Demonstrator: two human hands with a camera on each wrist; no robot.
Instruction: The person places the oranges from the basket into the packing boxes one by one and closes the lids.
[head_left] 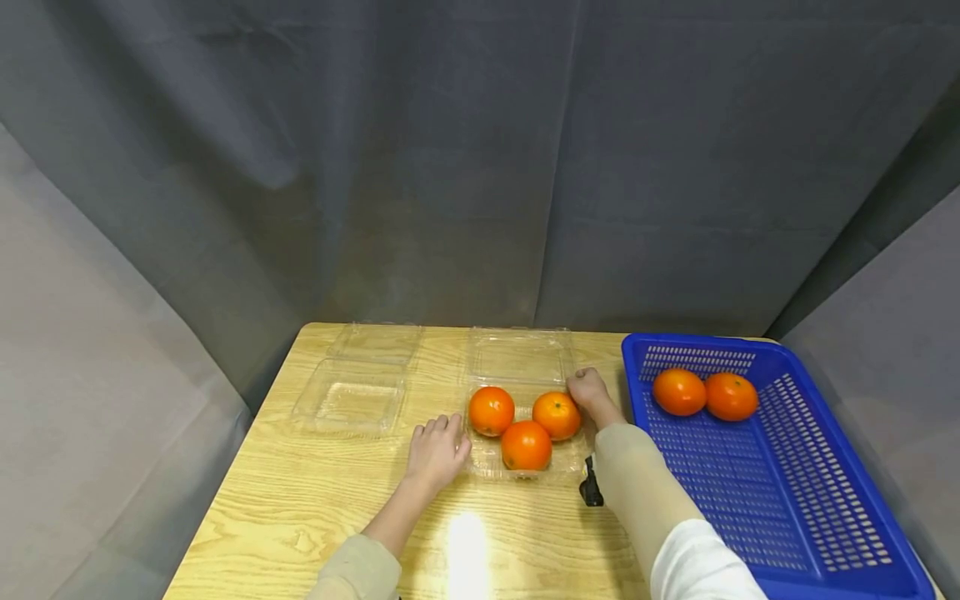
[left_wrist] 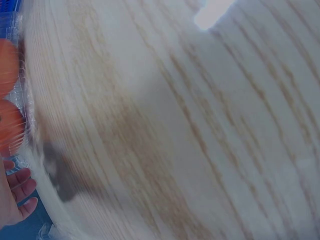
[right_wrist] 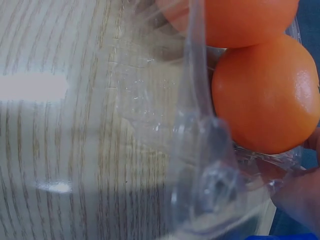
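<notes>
A clear plastic clamshell container (head_left: 487,464) lies on the table with its lid (head_left: 521,357) folded back. Three oranges sit in it: a left one (head_left: 491,411), a right one (head_left: 557,415) and a front one (head_left: 527,446). At the container's back right corner, my right hand (head_left: 591,393) pinches the plastic edge; in the right wrist view the fingers (right_wrist: 295,200) are at the rim beside an orange (right_wrist: 265,95). My left hand (head_left: 437,452) is at the container's left side, fingers loosely bent and holding nothing; its fingers (left_wrist: 22,190) also show in the left wrist view.
Another clear container (head_left: 360,404) lies unfolded to the left. On the right stands a blue plastic basket (head_left: 780,533) with two oranges (head_left: 705,394) near its back. A grey curtain (head_left: 450,167) hangs behind the wooden table (head_left: 300,500).
</notes>
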